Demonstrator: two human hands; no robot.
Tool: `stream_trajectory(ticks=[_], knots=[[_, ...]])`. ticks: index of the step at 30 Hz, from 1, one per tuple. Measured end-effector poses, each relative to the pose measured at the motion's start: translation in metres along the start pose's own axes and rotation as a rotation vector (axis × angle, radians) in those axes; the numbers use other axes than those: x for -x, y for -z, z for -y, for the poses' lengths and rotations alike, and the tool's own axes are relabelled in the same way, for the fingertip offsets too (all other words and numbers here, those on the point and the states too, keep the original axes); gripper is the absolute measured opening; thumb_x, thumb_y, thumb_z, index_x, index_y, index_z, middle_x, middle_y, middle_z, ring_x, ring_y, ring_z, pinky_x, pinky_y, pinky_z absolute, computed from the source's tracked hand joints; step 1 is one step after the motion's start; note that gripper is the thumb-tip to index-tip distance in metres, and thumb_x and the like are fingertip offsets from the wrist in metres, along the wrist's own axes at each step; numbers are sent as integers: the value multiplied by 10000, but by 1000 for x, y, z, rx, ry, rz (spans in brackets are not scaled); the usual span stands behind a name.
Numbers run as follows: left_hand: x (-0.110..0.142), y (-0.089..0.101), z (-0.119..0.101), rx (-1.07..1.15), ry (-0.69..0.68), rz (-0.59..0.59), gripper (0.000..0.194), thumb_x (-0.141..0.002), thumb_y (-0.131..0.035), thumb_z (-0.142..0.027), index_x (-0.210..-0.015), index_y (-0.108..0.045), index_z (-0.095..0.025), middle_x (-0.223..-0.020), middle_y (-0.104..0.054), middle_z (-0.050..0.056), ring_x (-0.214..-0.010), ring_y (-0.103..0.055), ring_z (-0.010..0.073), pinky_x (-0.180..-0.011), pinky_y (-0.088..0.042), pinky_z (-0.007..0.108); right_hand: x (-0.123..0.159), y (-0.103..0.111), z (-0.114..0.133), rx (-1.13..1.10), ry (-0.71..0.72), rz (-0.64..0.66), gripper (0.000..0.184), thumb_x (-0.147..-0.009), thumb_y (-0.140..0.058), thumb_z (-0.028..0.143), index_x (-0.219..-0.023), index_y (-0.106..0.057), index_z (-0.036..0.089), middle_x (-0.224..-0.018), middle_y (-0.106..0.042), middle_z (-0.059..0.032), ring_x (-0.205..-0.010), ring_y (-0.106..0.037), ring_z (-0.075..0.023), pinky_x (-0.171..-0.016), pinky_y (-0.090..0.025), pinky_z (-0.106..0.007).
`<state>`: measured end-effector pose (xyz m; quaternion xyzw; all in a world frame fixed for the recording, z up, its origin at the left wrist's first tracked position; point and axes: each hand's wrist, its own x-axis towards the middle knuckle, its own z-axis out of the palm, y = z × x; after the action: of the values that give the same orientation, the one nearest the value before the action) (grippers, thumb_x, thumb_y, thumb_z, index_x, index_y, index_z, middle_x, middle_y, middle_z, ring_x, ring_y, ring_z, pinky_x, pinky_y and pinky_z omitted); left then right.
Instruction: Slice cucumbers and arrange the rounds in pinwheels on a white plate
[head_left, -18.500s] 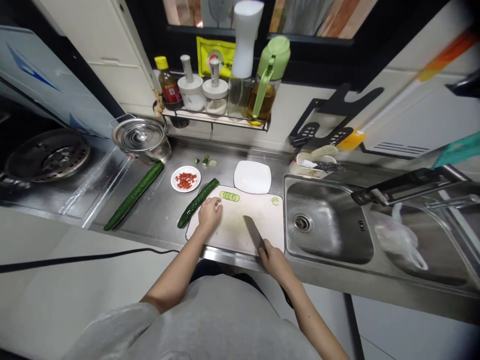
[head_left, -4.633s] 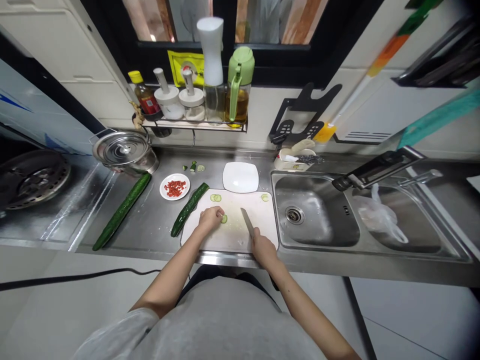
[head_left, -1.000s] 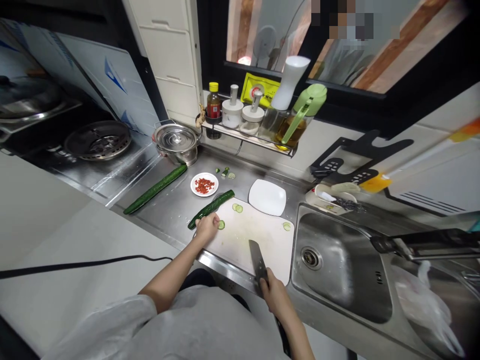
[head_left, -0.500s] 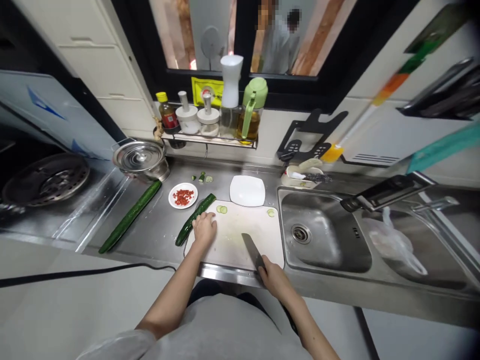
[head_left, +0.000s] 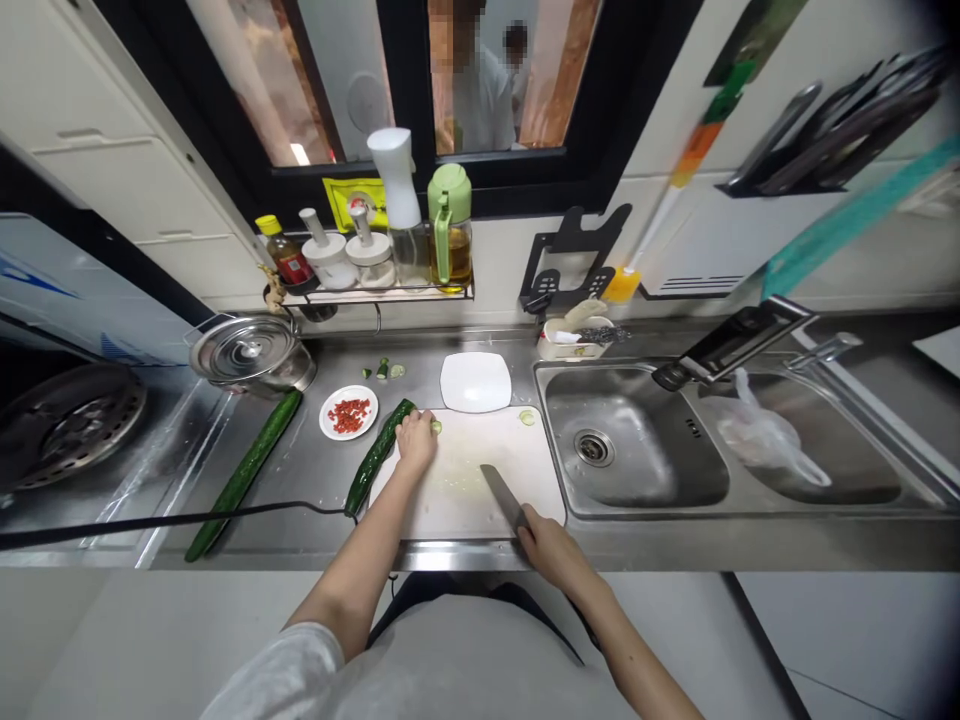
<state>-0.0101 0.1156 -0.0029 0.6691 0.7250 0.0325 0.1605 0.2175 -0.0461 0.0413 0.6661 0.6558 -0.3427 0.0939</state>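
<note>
My right hand [head_left: 547, 545] is wrapped round the handle of a kitchen knife [head_left: 501, 494], whose blade lies low over the white cutting board [head_left: 517, 470]. My left hand [head_left: 417, 440] is at the board's upper left, its fingers closed round small pale green cucumber slices [head_left: 436, 427], which they partly hide. Just left of that hand a dark green cucumber [head_left: 375, 460] lies slanted across the board's edge. More slices [head_left: 527, 417] rest in the board's upper right corner. Behind the board stands a white plate [head_left: 475, 381].
A small dish [head_left: 348, 412] of chopped red pieces and cucumber scraps [head_left: 383, 369] sit left of the plate. Another long cucumber [head_left: 244, 475] and a lidded steel pot [head_left: 253, 352] are further left. The sink [head_left: 645, 450] borders the board on the right; a condiment rack [head_left: 375, 294] hangs behind.
My left hand has moved away from me along the cucumber to the slices, closing over them. My right hand and knife have barely moved on the board. The camera view has shifted.
</note>
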Motion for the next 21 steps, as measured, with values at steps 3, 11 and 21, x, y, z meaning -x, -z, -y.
stream_trajectory(ticks=[3,11,21], knots=[[3,4,0,56,17,4,227,-875,-429,-181,-990,-613,-246,-1081,-649,65,-1055,-552,231,-875,-336,358,0,-1,0,9,6,-12,243,-936,-363,231,-1142,-480,178,-958,-676,-89,-910,-626,-200,-665,-308,-263],[21,14,8,343,78,180,180,-791,-568,-230,-936,-663,-275,-937,-722,-27,-927,-632,171,-846,-390,298,-3,0,8,45,20,-14,228,-938,-352,238,-1119,-473,171,-951,-666,-96,-890,-619,-206,-645,-288,-270],[41,-10,0,139,1,250,213,-768,-531,-182,-900,-673,-269,-951,-719,11,-988,-611,221,-926,-322,397,-6,0,27,108,17,18,243,-937,-323,227,-1138,-455,194,-921,-651,-90,-845,-620,-205,-611,-297,-263]])
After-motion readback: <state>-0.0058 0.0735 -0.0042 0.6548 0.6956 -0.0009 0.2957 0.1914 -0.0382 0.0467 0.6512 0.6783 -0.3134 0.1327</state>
